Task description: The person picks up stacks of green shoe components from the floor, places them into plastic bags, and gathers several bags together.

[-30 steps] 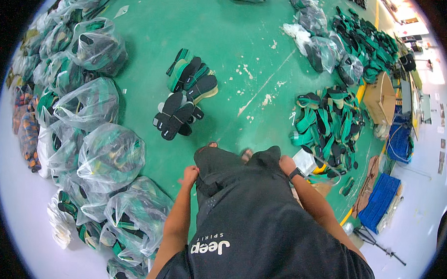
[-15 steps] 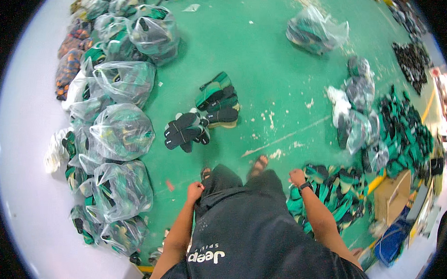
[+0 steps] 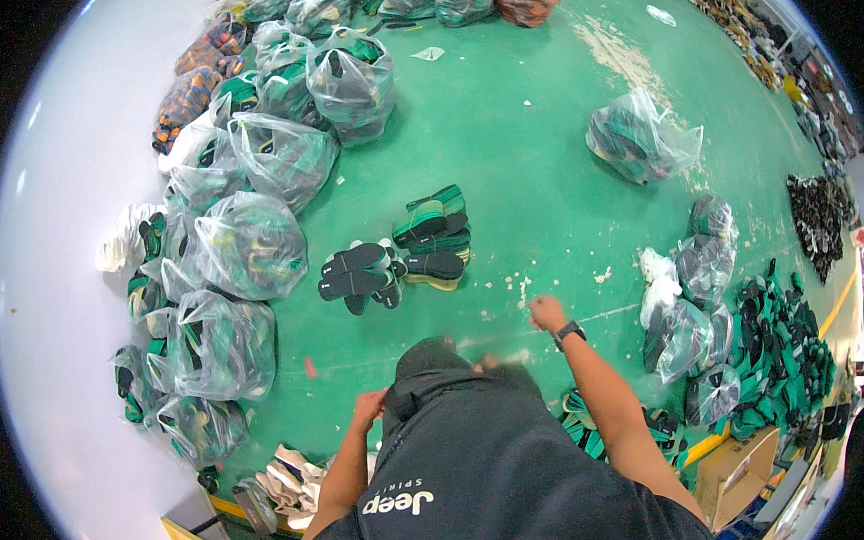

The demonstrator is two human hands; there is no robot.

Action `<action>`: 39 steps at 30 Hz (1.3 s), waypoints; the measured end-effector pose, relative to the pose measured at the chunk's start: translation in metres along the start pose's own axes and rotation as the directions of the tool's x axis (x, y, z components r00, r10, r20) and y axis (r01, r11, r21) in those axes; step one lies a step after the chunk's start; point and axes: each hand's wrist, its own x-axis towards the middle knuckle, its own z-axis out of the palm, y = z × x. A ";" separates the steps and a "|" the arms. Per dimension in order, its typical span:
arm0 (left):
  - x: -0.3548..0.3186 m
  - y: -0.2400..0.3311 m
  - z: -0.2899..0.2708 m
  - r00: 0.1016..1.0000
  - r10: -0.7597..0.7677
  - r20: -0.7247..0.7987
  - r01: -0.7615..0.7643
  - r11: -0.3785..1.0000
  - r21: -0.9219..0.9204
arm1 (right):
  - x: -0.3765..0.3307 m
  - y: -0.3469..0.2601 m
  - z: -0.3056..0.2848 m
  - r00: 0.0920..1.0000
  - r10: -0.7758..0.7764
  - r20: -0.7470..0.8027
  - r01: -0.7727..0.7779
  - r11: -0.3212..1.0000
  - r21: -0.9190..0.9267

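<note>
I stand on a green floor (image 3: 512,149) and look down past my dark shirt. My left hand (image 3: 368,408) is curled against my trouser waist, gripping the dark cloth. My right hand (image 3: 547,313), with a black watch on the wrist, hangs out over the floor with its fingers loosely closed and nothing in it. A small pile of black and green shoe soles (image 3: 399,255) lies on the floor ahead of me, well out of both hands' reach.
Clear plastic bags stuffed with soles (image 3: 247,244) line the white wall on the left. More bags (image 3: 641,134) and loose green soles (image 3: 772,349) lie to the right. A cardboard box (image 3: 744,471) stands at the lower right.
The view has swung left, so the sole pile and the bags now sit nearer the middle. My right hand has lifted away from my hip and out over the floor.
</note>
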 end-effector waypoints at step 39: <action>0.140 0.190 0.127 0.984 -0.011 -0.175 -0.036 0.965 -0.261 | 0.214 -0.130 -0.130 0.981 0.077 0.178 0.014 0.886 -0.463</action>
